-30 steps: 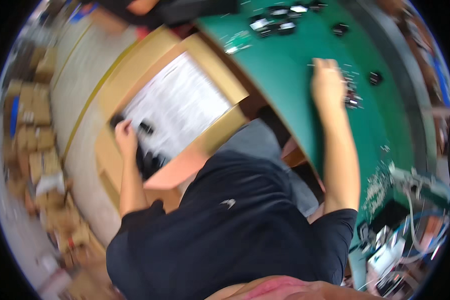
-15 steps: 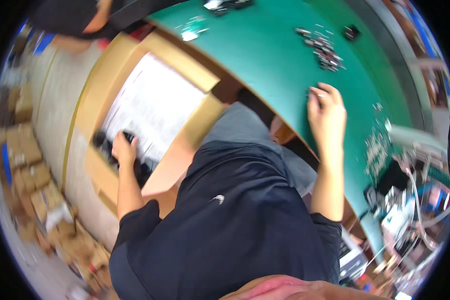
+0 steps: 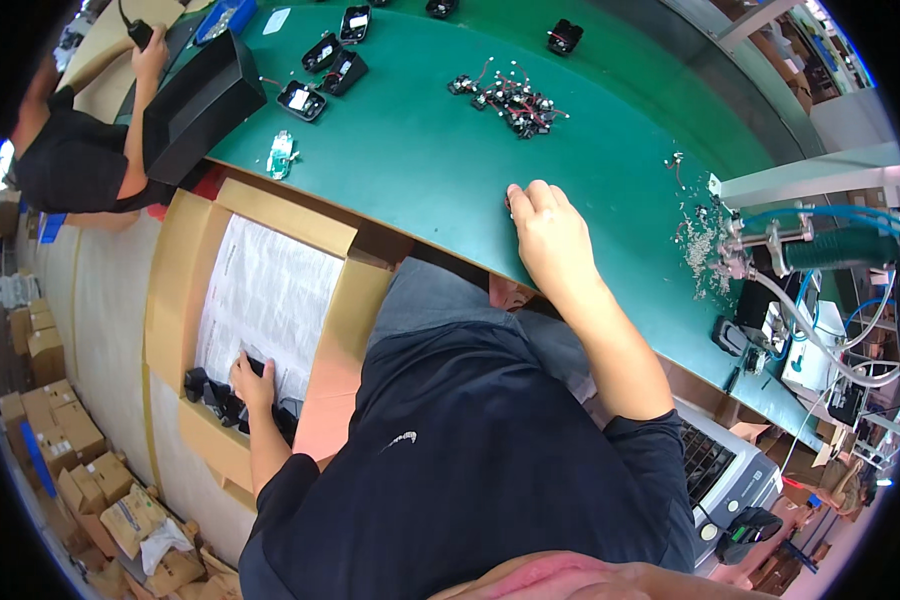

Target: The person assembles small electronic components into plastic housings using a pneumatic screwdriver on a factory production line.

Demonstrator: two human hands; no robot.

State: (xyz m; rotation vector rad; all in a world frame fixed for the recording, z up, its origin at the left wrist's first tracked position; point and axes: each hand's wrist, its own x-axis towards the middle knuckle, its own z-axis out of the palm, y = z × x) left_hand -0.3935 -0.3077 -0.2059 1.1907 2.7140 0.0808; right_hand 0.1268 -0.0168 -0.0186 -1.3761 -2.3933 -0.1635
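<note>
In the head view, the left hand (image 3: 251, 387) is down in an open carton (image 3: 170, 290), its grip closed, thumb and fingers, round a small black piece (image 3: 256, 367) above a printed sheet (image 3: 270, 285). More black pieces (image 3: 202, 388) lie along the carton's near side. The right hand (image 3: 553, 235) is low over the tabletop (image 3: 410, 170), fingers curled together on a small dark part (image 3: 510, 201) — too little of it shows to say what it is.

Things seem partway: several black housings (image 3: 302, 101) lie open-topped, and a heap of wired parts (image 3: 515, 105) sits loose, apart from them. How many pieces are finished cannot be told.

The green tabletop also bears a green circuit board (image 3: 281, 155) near its edge, a black bin (image 3: 240, 105) and a scatter of pale bits (image 3: 705, 255) beside a machine with hoses (image 3: 770, 250). A co-worker (image 3: 85, 165) holds a black device (image 3: 141, 35) at the far left. Brown boxes (image 3: 55, 430) are piled on the floor — a grey-white appliance (image 3: 735, 485) stands at the right.
</note>
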